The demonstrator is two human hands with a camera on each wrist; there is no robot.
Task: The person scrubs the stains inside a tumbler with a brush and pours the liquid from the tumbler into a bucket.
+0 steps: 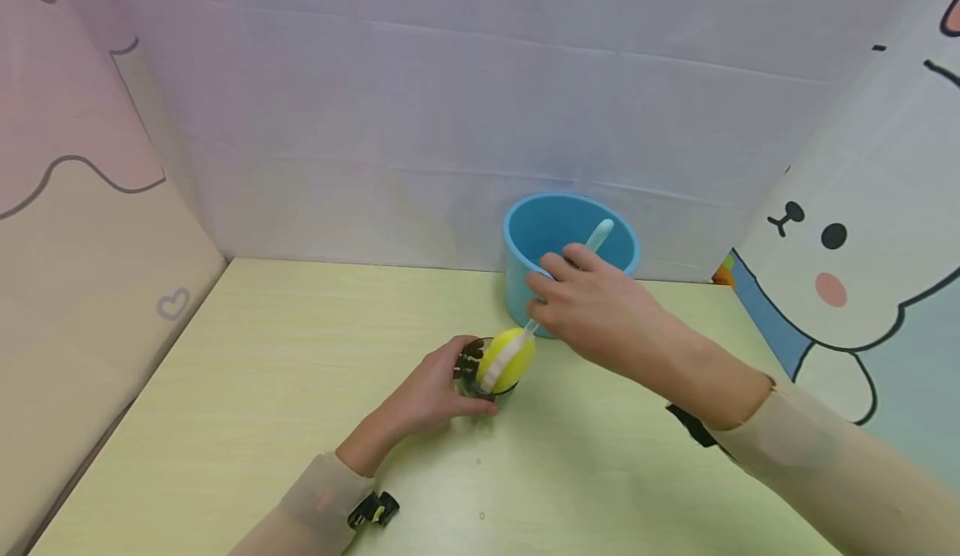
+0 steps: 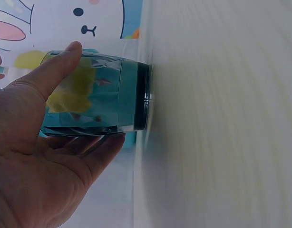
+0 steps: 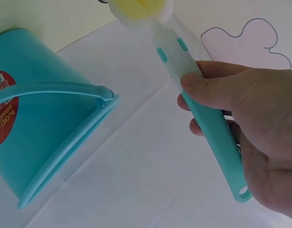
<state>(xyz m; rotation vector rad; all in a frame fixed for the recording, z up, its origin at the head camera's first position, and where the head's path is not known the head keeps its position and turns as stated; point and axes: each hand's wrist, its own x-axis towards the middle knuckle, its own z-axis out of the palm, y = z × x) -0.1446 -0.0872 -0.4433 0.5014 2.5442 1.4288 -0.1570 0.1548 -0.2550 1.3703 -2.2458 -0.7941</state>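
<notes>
My left hand (image 1: 433,393) holds a dark-tinted clear glass (image 2: 118,97), fingers round one side and thumb on the other. The glass is upright, its base at the tabletop in the left wrist view; I cannot tell whether it touches. In my right hand (image 1: 600,304) is a cup brush, its turquoise handle (image 3: 216,137) gripped between thumb and fingers. The brush's yellow and white sponge head (image 1: 512,358) sits tilted in the mouth of the glass. Part of the yellow sponge shows through the glass wall in the left wrist view.
A blue bucket (image 1: 519,293) stands at the back of the pale wooden table (image 1: 315,323), just behind the right hand. Its handle (image 3: 51,88) and a red label (image 3: 4,107) show in the right wrist view. Printed cloth walls (image 1: 375,106) enclose the table.
</notes>
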